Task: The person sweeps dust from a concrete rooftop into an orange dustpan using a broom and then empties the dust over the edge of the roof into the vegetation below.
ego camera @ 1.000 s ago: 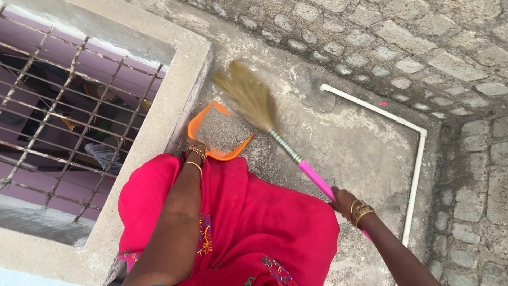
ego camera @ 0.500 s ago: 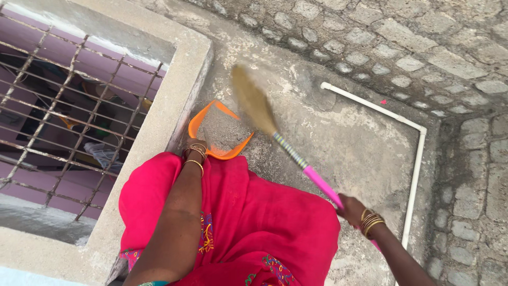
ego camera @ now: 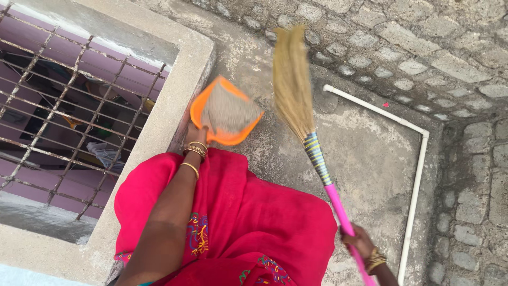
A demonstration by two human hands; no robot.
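Beyond both hands, all around: rough grey concrete floor (ego camera: 365, 159), swept pale, no loose heap visible near the pan's lip. Left of the left fingers: raised concrete curb (ego camera: 159, 122) around a rusted iron grate (ego camera: 63, 106). Right of the right fingers: thin white plastic pipe (ego camera: 415, 190) bent along the stone wall. Between the hands: bright pink embroidered garment (ego camera: 254, 222). Up from the right hand (ego camera: 360, 241), closed around the pink plastic handle: long grass-bristle broom (ego camera: 293, 79), bristles apparently raised off the floor. Just past the left hand (ego camera: 194, 135), closed on its rear edge: orange plastic dustpan (ego camera: 225, 112), tilted, filled with grey dust. Judged: gathering largely done; carrying off and emptying the pan left.
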